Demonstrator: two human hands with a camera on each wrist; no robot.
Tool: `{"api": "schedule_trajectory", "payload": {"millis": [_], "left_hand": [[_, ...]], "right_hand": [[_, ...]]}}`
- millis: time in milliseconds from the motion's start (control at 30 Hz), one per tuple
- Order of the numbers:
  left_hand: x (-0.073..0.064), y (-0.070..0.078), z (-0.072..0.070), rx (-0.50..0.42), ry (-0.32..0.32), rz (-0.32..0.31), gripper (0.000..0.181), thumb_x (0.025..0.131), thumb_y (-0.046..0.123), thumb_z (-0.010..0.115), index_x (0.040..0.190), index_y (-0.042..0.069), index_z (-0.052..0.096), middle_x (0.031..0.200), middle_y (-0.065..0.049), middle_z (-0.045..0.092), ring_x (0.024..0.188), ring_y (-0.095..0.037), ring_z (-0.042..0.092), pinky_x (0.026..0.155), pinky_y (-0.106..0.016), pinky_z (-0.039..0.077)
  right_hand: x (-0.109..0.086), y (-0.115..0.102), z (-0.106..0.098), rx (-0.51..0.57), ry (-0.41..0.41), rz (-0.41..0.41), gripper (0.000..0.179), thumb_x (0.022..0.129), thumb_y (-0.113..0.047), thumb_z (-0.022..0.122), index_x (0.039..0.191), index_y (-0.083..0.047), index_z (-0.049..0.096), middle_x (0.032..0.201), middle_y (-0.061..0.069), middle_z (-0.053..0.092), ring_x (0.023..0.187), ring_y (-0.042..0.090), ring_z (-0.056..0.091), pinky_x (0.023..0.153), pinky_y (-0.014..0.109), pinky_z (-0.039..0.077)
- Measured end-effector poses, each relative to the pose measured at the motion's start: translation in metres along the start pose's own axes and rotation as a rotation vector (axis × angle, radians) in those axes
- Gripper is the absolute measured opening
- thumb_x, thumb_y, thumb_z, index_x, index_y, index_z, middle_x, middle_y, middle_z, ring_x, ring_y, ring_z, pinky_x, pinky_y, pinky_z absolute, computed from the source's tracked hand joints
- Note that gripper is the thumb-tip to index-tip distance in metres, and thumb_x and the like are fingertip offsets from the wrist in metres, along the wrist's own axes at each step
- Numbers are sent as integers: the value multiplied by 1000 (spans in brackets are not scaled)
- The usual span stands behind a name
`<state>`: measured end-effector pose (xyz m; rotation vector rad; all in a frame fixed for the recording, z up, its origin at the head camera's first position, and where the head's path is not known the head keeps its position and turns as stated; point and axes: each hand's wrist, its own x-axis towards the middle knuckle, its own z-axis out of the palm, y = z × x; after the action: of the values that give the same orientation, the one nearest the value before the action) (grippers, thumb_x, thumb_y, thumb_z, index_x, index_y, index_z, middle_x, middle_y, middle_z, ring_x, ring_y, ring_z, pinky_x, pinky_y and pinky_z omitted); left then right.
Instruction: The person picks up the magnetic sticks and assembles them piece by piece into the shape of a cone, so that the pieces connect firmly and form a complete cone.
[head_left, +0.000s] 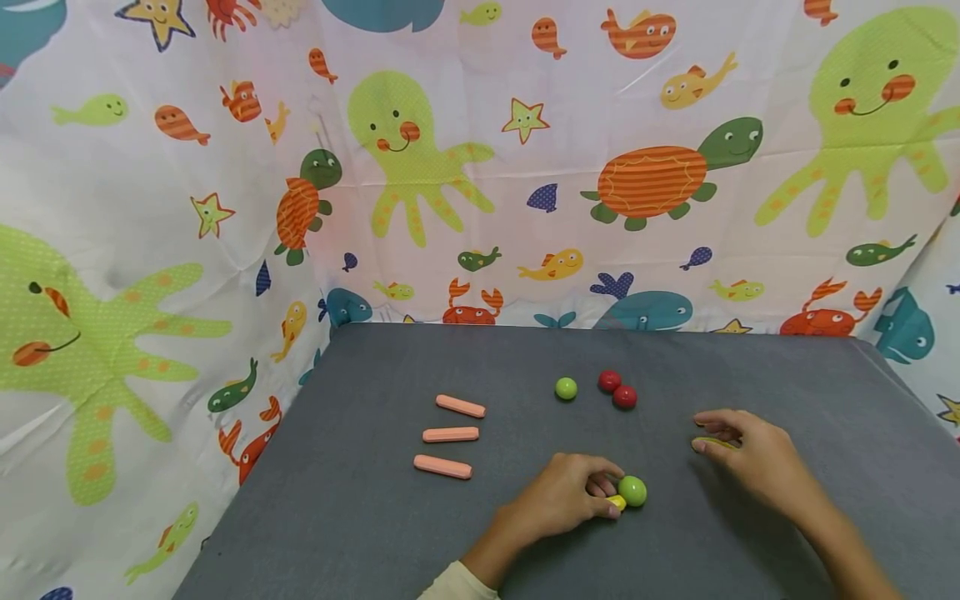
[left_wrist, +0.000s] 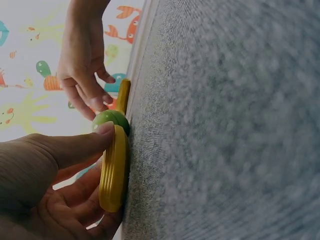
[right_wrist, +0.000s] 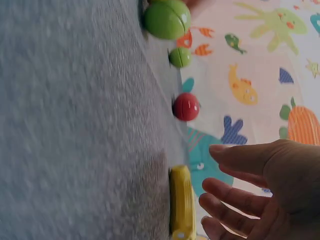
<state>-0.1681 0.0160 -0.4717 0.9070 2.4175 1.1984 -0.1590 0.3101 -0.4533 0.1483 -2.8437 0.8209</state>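
My left hand (head_left: 566,493) pinches a yellow ridged stick (left_wrist: 114,172) between thumb and fingers, low over the dark table. A larger green ball (head_left: 633,491) with a seam sits right at the stick's end, by the fingertips. To the right, my right hand (head_left: 757,458) hovers with its fingers spread loosely and nothing gripped. Another yellow ridged stick (right_wrist: 182,202) lies on the table by that hand's fingers; in the head view the hand partly covers it.
Farther back are a small green ball (head_left: 566,388) and two red balls, one of them a red ball (head_left: 625,397) nearer me. Three pink sticks, including a pink stick (head_left: 451,434), lie to the left. A sea-animal curtain (head_left: 465,183) hangs behind the grey table (head_left: 360,517).
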Motion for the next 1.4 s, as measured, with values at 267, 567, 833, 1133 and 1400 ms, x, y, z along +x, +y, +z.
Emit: {"api": "schedule_trajectory", "payload": {"millis": [267, 567, 833, 1133, 1400], "left_hand": [[0, 0, 1, -20, -5, -15, 39, 87, 10, 88, 124, 8, 77, 90, 10, 75, 78, 11, 62, 72, -12, 51], [0, 0, 1, -19, -3, -23, 40, 86, 11, 89, 124, 10, 77, 90, 11, 75, 79, 11, 62, 73, -12, 51], [1, -1, 2, -14, -3, -16, 38, 88, 11, 88, 124, 9, 77, 91, 10, 76, 79, 11, 63, 73, -11, 51], [1, -1, 1, -13, -9, -23, 39, 88, 13, 88, 126, 10, 77, 91, 12, 75, 80, 10, 63, 73, -12, 52], [1, -1, 0, -5, -11, -27, 40, 87, 13, 88, 126, 10, 77, 90, 12, 74, 79, 11, 62, 73, -12, 51]], "right_hand": [[4, 18, -5, -37, -59, 44, 36, 88, -16, 87, 118, 2, 74, 105, 19, 77, 96, 39, 72, 80, 60, 53], [4, 25, -5, -43, -139, 95, 28, 91, -16, 83, 113, 0, 78, 100, 11, 76, 86, 22, 66, 74, 44, 53], [5, 26, -5, -43, -195, 112, 26, 95, -17, 78, 113, 2, 78, 93, 5, 74, 80, 17, 58, 67, 36, 46], [3, 20, 0, -26, -136, 91, 20, 94, -17, 80, 107, -2, 79, 91, 3, 72, 79, 16, 57, 65, 32, 43], [1, 1, 4, 55, -130, 119, 29, 92, -19, 83, 113, 1, 75, 89, 2, 75, 78, 14, 66, 60, 26, 47]]}}
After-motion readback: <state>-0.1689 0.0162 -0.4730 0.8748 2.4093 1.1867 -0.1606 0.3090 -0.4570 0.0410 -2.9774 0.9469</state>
